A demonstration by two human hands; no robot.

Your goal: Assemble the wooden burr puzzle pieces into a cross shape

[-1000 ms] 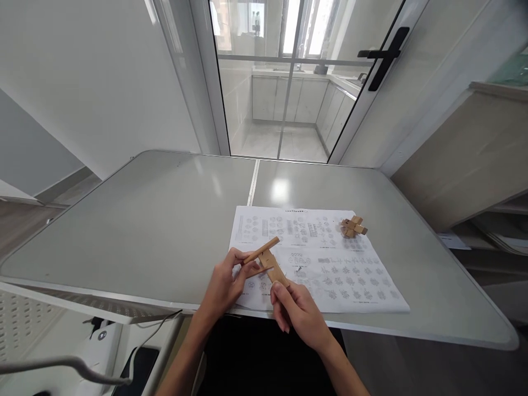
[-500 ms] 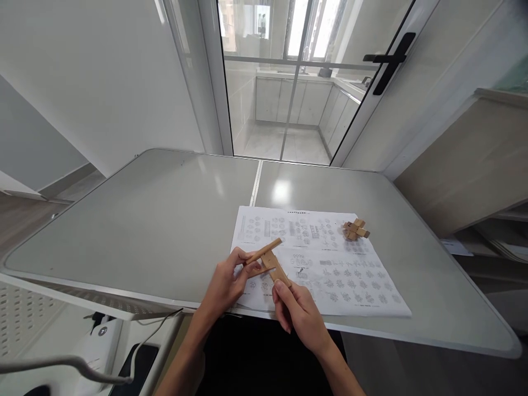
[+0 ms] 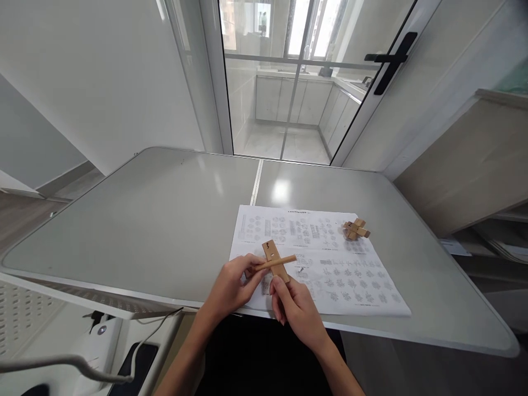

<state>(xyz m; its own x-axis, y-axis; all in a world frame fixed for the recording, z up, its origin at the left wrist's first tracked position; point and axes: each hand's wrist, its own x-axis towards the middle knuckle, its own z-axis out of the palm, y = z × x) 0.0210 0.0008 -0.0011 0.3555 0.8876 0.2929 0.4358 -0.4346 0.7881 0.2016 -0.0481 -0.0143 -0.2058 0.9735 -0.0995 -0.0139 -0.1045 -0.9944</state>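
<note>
Over the printed paper sheet (image 3: 350, 264), my left hand (image 3: 235, 283) pinches a thin wooden stick (image 3: 286, 260) between thumb and fingers. The stick crosses in front of a flat wooden puzzle piece (image 3: 270, 250) with a dark mark and a small hole near its far end. My right hand (image 3: 299, 308) grips the near end of that flat piece, thumb on top. Whether the two pieces touch or interlock, I cannot tell. To the right, an interlocked wooden puzzle (image 3: 356, 229) rests on the sheet's upper right corner.
The sheet lies on a grey table (image 3: 165, 220) with a seam down its middle. At lower left, a white shelf carries a cable (image 3: 138, 352), a white box (image 3: 99, 346) and a dark phone-like slab (image 3: 136, 368). A glass door (image 3: 268, 99) stands beyond the table.
The stick has swung to a flatter angle and shifted right, now crossing the flat piece. The flat piece's marked face has come into view. A second thin piece by my left fingers no longer shows clearly.
</note>
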